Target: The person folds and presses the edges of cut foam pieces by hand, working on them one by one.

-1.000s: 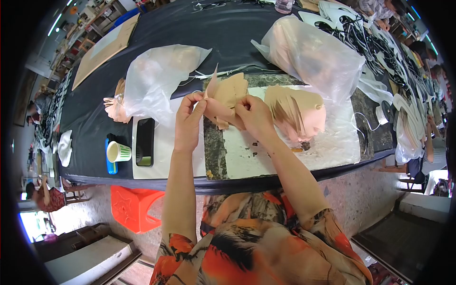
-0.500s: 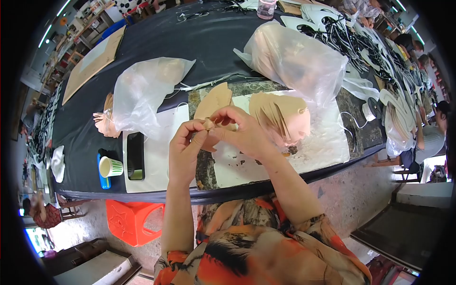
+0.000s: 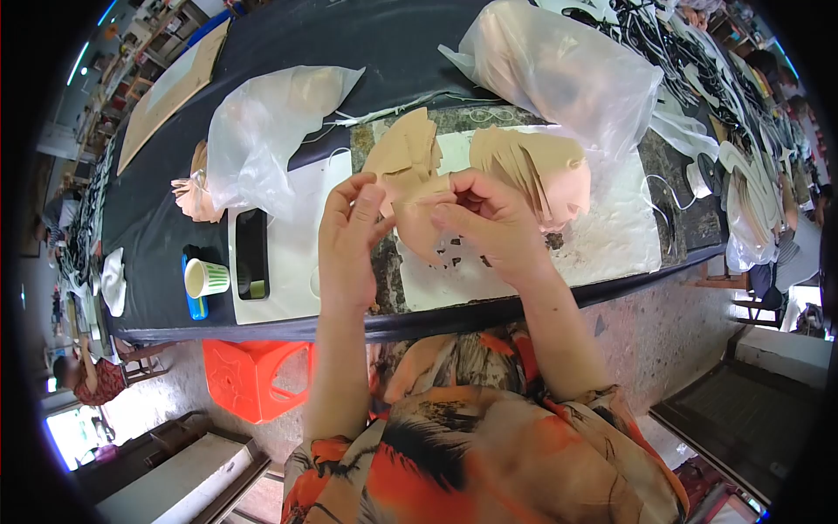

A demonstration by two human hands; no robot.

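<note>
My right hand pinches the upper edge of a thin tan leather-like piece between thumb and fingers. The piece hangs curved, its narrow tip pointing down over a white sheet. Just to its left is my left hand, fingers apart and nothing gripped; whether its lower fingertips touch the piece I cannot tell. Behind the hands lies a stack of similar tan pieces. A second, fanned stack of tan pieces rests on the white sheet, to the right.
Two translucent plastic bags stand further back. On the left are a black phone, a paper cup and a blue object. A thread spool sits at right. A red stool is below the table edge.
My hands have drawn apart: the left has let go and opened, while the right keeps the tan piece, now more fully in sight. The camera view has shifted slightly.
</note>
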